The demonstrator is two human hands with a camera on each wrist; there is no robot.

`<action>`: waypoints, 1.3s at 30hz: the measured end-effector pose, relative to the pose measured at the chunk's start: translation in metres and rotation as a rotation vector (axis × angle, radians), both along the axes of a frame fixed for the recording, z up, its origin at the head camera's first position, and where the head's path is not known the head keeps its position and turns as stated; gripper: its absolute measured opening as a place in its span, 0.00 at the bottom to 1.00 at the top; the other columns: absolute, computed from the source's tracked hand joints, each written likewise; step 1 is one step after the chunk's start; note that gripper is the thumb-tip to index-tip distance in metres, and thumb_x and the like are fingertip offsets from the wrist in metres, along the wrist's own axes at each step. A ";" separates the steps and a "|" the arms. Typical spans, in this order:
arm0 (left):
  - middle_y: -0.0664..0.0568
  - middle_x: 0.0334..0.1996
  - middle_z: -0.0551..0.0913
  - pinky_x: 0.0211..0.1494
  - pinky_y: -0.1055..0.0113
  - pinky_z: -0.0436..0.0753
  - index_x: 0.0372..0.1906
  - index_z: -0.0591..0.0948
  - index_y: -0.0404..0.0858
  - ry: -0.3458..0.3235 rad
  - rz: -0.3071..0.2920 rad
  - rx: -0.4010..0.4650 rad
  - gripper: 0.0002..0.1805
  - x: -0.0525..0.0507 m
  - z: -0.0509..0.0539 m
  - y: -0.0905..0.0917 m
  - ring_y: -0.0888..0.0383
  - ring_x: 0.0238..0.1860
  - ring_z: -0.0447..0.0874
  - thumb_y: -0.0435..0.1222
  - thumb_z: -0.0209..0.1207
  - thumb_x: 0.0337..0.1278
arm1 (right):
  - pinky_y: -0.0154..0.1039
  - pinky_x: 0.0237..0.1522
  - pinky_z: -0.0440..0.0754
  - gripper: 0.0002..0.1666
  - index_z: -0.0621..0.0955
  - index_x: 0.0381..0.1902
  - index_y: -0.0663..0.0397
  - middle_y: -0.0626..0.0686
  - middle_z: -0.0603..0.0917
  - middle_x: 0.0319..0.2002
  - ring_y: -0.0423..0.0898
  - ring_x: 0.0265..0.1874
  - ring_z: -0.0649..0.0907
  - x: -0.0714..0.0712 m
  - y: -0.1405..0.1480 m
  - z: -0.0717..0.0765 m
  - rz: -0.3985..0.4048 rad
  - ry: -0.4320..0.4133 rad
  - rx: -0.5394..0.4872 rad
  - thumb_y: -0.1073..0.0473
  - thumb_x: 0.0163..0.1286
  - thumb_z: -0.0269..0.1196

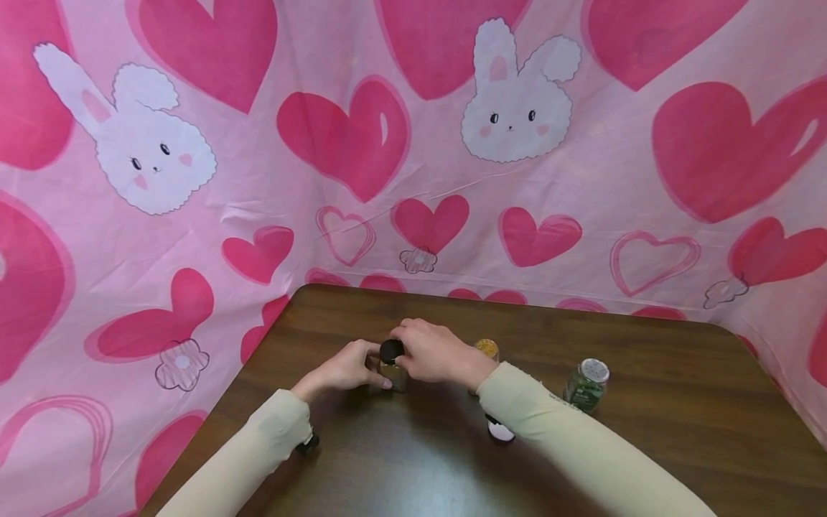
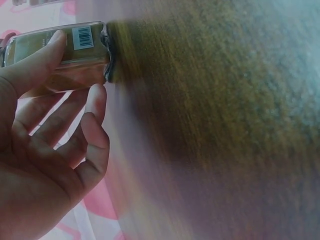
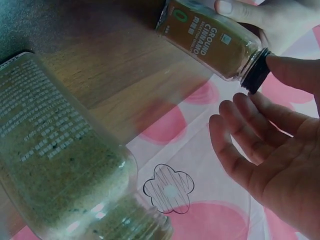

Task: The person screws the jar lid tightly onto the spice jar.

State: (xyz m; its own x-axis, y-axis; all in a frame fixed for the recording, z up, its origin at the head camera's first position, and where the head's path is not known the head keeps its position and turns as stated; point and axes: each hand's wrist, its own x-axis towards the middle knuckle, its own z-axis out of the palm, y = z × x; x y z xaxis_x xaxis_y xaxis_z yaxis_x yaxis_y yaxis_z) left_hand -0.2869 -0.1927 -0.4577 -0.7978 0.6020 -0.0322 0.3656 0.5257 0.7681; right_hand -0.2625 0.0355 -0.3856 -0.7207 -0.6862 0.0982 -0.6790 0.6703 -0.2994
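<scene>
A small glass jar of ground cinnamon (image 3: 207,42) stands upright on the table, its black cap (image 1: 390,350) on top. My left hand (image 1: 345,368) holds the jar's body low down, the thumb across one face and fingers behind it in the left wrist view. From the right, my right hand (image 1: 431,352) pinches the cap between thumb and index finger, with the other fingers loosely bent. Just beyond my right wrist is a jar of yellowish seasoning (image 1: 487,350), partly hidden by the sleeve. Its threaded neck is bare in the right wrist view.
A jar of green dried herbs (image 1: 586,385) with a pale top stands to the right. A round lid with a white inside (image 1: 500,431) lies below my right sleeve. Beside my left cuff is a small black object (image 1: 307,444), partly hidden. Patterned pink cloth (image 1: 439,179) hangs behind the table.
</scene>
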 end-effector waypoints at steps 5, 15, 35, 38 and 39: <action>0.55 0.26 0.81 0.29 0.66 0.77 0.47 0.88 0.40 -0.012 0.007 -0.015 0.17 0.000 0.001 -0.001 0.60 0.24 0.77 0.34 0.80 0.53 | 0.39 0.44 0.85 0.18 0.85 0.51 0.53 0.49 0.81 0.42 0.45 0.40 0.78 0.000 -0.001 0.001 -0.036 -0.013 -0.001 0.52 0.69 0.74; 0.54 0.27 0.81 0.29 0.64 0.78 0.48 0.87 0.39 0.017 -0.061 0.024 0.17 -0.006 -0.008 -0.008 0.58 0.25 0.78 0.39 0.79 0.56 | 0.42 0.49 0.86 0.28 0.80 0.63 0.54 0.52 0.83 0.50 0.45 0.45 0.81 -0.001 -0.001 -0.001 -0.008 -0.055 0.010 0.54 0.69 0.74; 0.53 0.25 0.81 0.30 0.66 0.77 0.47 0.87 0.38 0.005 -0.003 -0.015 0.16 0.000 0.002 -0.001 0.60 0.24 0.77 0.34 0.79 0.54 | 0.43 0.57 0.83 0.28 0.79 0.68 0.56 0.54 0.81 0.56 0.47 0.52 0.80 0.000 -0.004 -0.001 0.059 -0.032 0.057 0.61 0.72 0.69; 0.53 0.25 0.80 0.30 0.66 0.76 0.46 0.87 0.37 0.012 -0.003 -0.020 0.16 0.000 0.002 -0.001 0.59 0.25 0.77 0.34 0.79 0.54 | 0.43 0.57 0.83 0.28 0.78 0.69 0.56 0.54 0.81 0.57 0.48 0.53 0.80 0.001 -0.005 -0.001 0.055 -0.032 0.066 0.61 0.72 0.69; 0.53 0.25 0.80 0.30 0.66 0.76 0.46 0.87 0.37 0.013 -0.004 -0.021 0.16 0.000 0.002 -0.001 0.59 0.25 0.77 0.34 0.79 0.54 | 0.43 0.56 0.83 0.28 0.79 0.68 0.56 0.54 0.81 0.56 0.48 0.53 0.80 0.001 -0.004 -0.001 0.055 -0.033 0.065 0.61 0.72 0.69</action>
State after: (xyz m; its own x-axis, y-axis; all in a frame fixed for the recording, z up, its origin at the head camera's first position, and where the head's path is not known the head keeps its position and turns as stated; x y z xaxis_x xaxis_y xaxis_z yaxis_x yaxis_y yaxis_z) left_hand -0.2865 -0.1938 -0.4561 -0.7958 0.6046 -0.0345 0.3778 0.5401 0.7520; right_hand -0.2617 0.0310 -0.3867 -0.6838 -0.7291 0.0290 -0.7060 0.6511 -0.2787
